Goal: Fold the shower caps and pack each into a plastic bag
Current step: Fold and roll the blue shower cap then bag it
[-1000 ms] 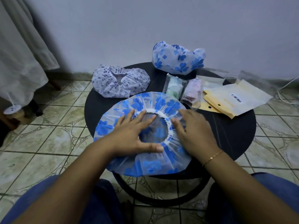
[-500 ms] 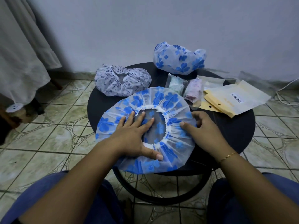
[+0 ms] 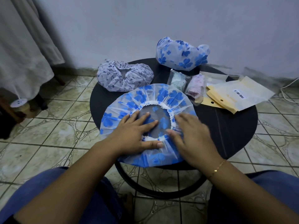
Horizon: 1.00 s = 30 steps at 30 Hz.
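A clear shower cap with blue flowers point(image 3: 161, 96) lies spread flat, opening up, on the near left of the round black table point(image 3: 234, 126). My left hand point(image 3: 134, 133) presses flat on its left side, fingers reaching into the elastic opening. My right hand point(image 3: 192, 136) lies flat on its right side, blurred by motion. A second blue-flowered cap point(image 3: 181, 55) sits puffed at the table's back. A grey-patterned cap point(image 3: 124, 76) rests at the back left. Two packed plastic bags, one greenish point(image 3: 177, 80) and one pinkish point(image 3: 195, 86), lie behind the spread cap.
A stack of empty bags with yellow card headers and a barcode label point(image 3: 234, 96) lies at the right of the table. A pale curtain point(image 3: 21, 50) hangs at the left. A white cable point(image 3: 289, 88) runs along the tiled floor at the right.
My right hand has slid inward from the cap's right edge onto the elastic rim. The left hand stays pressed on the cap. The camera has shifted slightly.
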{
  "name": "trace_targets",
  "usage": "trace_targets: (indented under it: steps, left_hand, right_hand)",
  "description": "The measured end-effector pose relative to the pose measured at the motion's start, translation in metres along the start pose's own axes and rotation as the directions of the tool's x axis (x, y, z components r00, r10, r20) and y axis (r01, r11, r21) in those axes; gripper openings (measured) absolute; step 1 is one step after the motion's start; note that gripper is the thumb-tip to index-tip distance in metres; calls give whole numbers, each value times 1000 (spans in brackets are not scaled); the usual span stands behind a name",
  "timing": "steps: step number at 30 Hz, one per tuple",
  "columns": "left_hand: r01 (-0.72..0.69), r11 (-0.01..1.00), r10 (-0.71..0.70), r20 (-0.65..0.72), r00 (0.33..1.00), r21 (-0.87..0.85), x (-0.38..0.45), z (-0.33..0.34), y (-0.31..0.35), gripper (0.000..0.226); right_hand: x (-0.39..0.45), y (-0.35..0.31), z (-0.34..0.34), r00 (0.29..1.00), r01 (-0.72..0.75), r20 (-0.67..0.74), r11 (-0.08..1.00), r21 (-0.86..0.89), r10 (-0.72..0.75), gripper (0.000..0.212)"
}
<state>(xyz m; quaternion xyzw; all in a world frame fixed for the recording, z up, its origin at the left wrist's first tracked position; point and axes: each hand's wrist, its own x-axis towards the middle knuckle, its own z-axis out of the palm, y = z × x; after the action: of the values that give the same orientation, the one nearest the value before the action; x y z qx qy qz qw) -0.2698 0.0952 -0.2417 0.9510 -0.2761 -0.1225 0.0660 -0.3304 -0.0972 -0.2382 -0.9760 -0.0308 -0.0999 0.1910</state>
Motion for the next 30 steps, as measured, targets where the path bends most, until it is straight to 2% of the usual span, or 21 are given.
trace_targets:
  steps: [2, 3, 6, 8, 10, 12, 13, 16, 20, 23, 25, 27, 29, 30]
  left_hand:
    - [-6, 999, 7, -9, 1000, 48, 0, 2, -1, 117]
    - [-13, 998, 14, -5, 1000, 67, 0, 3, -2, 119]
    - [-18, 997, 17, 15, 1000, 81, 0, 4, -4, 122]
    - [-16, 998, 15, 18, 1000, 65, 1, 4, -4, 123]
    - [-19, 999, 18, 12, 1000, 30, 1, 4, -5, 125]
    - [-24, 998, 23, -8, 1000, -60, 1, 4, -7, 126]
    - [-27, 991, 24, -25, 999, -131, 0, 3, -9, 124]
    - [-38, 947, 9, -90, 996, -319, -3, -4, -16, 120]
    - [10, 972, -32, -92, 995, -233, -5, -14, -31, 130]
    - [64, 986, -64, 5, 998, -152, -6, -10, -33, 137]
    - [70, 989, -65, 42, 997, -130, -5, -6, -31, 136]
    - [71, 988, -64, 48, 997, -141, -4, -6, -30, 134]
    - [70, 986, -63, 54, 997, -150, -3, -6, -31, 134]
    - [71, 987, -63, 61, 996, -147, -3, -6, -31, 134]
  right_hand:
    - [-4, 0, 8, 971, 8, 238, 991, -130, 24, 112]
    - [-4, 2, 10, 955, 20, 294, 980, -198, 40, 118]
    - [-3, 7, 8, 935, 43, 352, 966, -253, 51, 108]
    - [-2, 6, 4, 944, 10, 327, 987, -157, 42, 102]
    - [0, 6, -2, 977, -59, 200, 997, -45, 67, 98]
    - [4, 12, -9, 983, -180, 29, 983, -29, 180, 89]
    - [7, 17, -12, 965, -263, -13, 964, -43, 263, 86]
    - [11, 32, -20, 878, -468, 70, 880, -79, 473, 81]
    - [13, 35, -23, 864, -491, 110, 871, -28, 491, 66]
    - [13, 31, -24, 860, -509, 136, 838, 195, 491, 44]
    - [14, 29, -27, 867, -477, 119, 738, 478, 484, 29]
    - [16, 26, -30, 867, -423, 154, 538, 729, 473, 33]
    - [18, 25, -31, 844, -439, 254, 334, 834, 473, 45]
    - [19, 27, -31, 824, -455, 314, 220, 863, 472, 39]
